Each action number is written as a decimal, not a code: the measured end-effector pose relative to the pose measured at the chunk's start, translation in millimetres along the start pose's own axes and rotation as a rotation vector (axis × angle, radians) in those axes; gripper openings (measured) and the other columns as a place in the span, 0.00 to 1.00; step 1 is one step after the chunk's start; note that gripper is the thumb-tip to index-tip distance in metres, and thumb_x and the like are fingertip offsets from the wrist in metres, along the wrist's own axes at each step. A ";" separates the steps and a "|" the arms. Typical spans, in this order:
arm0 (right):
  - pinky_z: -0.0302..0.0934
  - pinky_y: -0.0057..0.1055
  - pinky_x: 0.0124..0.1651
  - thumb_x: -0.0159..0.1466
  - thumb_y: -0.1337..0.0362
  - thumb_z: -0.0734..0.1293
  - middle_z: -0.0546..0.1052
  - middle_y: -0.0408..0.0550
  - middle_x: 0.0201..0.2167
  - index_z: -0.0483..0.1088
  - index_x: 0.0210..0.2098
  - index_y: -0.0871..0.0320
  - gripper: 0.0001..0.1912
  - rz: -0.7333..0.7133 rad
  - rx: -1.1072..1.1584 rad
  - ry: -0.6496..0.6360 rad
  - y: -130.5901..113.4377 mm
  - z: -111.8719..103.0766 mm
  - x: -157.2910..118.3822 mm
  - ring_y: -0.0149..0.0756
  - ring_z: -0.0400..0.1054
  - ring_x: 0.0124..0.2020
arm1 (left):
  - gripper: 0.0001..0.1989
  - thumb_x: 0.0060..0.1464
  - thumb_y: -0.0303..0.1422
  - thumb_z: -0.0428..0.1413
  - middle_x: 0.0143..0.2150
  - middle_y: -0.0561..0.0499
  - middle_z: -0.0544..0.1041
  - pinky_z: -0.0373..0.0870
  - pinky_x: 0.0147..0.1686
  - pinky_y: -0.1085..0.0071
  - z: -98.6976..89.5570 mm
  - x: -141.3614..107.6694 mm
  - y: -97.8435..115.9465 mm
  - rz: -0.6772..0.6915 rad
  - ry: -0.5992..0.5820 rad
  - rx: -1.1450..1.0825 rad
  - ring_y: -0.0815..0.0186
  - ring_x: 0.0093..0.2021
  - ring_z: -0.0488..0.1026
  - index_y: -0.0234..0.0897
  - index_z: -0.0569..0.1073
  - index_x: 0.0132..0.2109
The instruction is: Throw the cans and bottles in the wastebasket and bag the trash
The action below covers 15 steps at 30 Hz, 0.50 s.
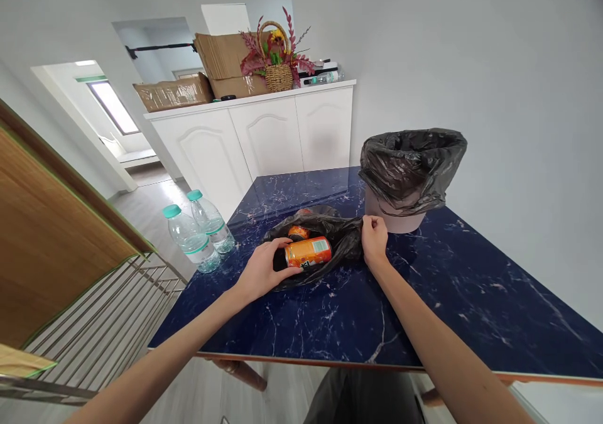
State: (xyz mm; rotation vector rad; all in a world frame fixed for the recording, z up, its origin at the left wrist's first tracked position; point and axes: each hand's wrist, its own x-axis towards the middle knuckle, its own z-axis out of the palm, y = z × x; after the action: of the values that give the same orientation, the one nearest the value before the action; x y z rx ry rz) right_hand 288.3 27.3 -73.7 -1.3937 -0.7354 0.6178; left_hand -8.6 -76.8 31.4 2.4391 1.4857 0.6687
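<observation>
An orange drink can point(308, 252) lies on its side at the mouth of a black plastic bag point(347, 239) on the table. My left hand point(264, 268) is closed around the can's left end, thumb below and fingers above. Behind it, a second orange can point(298, 232) shows partly inside the bag, and the bag's folds hide the rest. My right hand point(375, 239) pinches the gathered right end of the same bag, its fingers curled shut.
Two clear bottles with green caps, a nearer bottle point(192, 239) and a farther bottle point(213, 223), stand at the left edge of the blue marbled table point(452, 286). A bin point(393, 215) lined with a black bag stands behind my right hand. A metal rack point(117, 311) is at left.
</observation>
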 end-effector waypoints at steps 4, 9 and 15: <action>0.75 0.48 0.55 0.74 0.55 0.71 0.77 0.53 0.59 0.73 0.60 0.57 0.20 0.017 -0.016 -0.020 -1.2 -1.6 -2.4 0.45 0.76 0.54 | 0.31 0.57 0.51 0.68 0.62 0.45 0.79 0.72 0.65 0.50 -14.2 -7.0 15.3 0.041 0.095 -0.015 0.49 0.63 0.77 0.45 0.71 0.62; 0.74 0.48 0.55 0.74 0.55 0.71 0.77 0.53 0.59 0.73 0.61 0.58 0.20 0.027 -0.019 -0.028 -2.9 -1.4 -3.3 0.45 0.76 0.54 | 0.29 0.57 0.49 0.69 0.59 0.47 0.80 0.76 0.61 0.54 -39.3 -26.0 33.7 0.039 0.186 -0.016 0.52 0.60 0.79 0.46 0.67 0.59; 0.75 0.48 0.55 0.74 0.55 0.71 0.77 0.53 0.59 0.73 0.61 0.57 0.20 0.024 -0.014 -0.035 -3.1 -1.1 -3.3 0.45 0.76 0.54 | 0.35 0.54 0.53 0.69 0.58 0.46 0.80 0.75 0.63 0.48 -70.3 -55.7 31.3 -0.030 0.365 -0.034 0.50 0.60 0.80 0.47 0.65 0.60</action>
State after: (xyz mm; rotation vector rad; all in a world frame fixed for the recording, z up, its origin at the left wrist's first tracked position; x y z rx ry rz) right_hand 286.9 23.7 -70.9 -1.4089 -0.7529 0.6584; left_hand -39.4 -144.6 90.4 2.3540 1.6131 1.1721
